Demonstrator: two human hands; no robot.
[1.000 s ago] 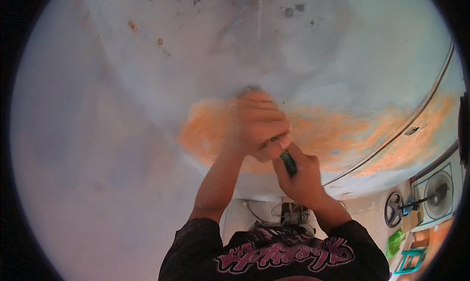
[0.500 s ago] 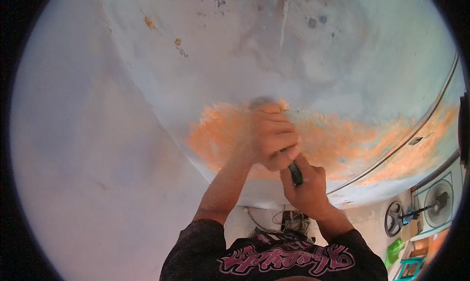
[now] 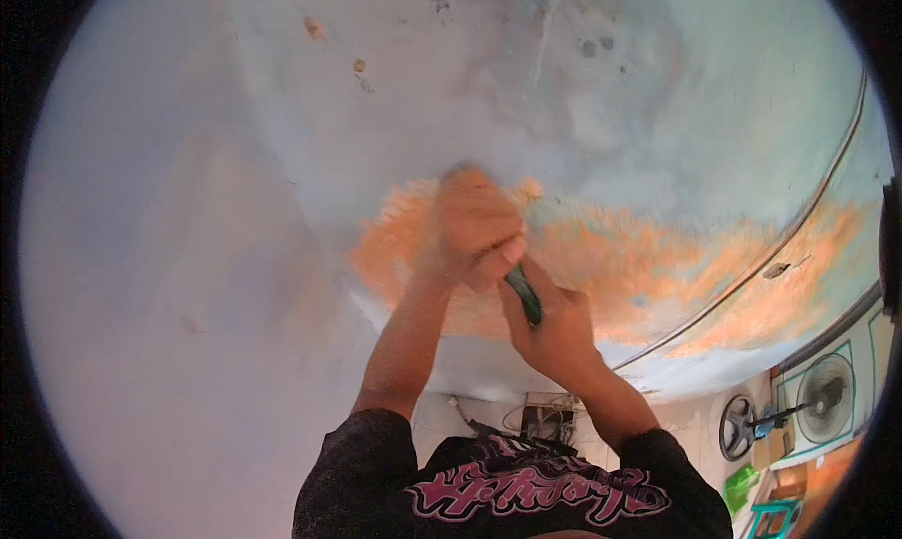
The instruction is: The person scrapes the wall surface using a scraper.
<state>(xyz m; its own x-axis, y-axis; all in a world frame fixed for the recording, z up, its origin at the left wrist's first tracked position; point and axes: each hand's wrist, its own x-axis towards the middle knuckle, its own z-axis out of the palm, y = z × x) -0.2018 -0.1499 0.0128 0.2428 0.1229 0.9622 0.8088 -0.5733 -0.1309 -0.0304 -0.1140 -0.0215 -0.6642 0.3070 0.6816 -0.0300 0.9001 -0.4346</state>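
My left hand (image 3: 479, 224) is closed over the upper part of a dark green tool (image 3: 523, 296), blurred by motion. Below it and to the right, my right hand (image 3: 550, 328) is wrapped round the lower end of the same tool, whose curved green end shows between thumb and fingers. A dark edge of it peeks out above my left knuckles; the rest is hidden, so I cannot tell its exact kind. Both hands are at a large curved grey painted panel (image 3: 526, 116), over a rough orange patch (image 3: 620, 257) that spreads to both sides.
A dark seam (image 3: 723, 295) curves down the right side of the panel. At lower right stand a fan (image 3: 827, 398), a black wheel (image 3: 738, 426), a green bag (image 3: 740, 487) and a teal plastic frame (image 3: 775, 518). Cables and a dark box (image 3: 548, 421) lie behind my shirt.
Both hands, with the tool between them, have moved left and a little up across the orange patch. The whole view has shifted slightly too.
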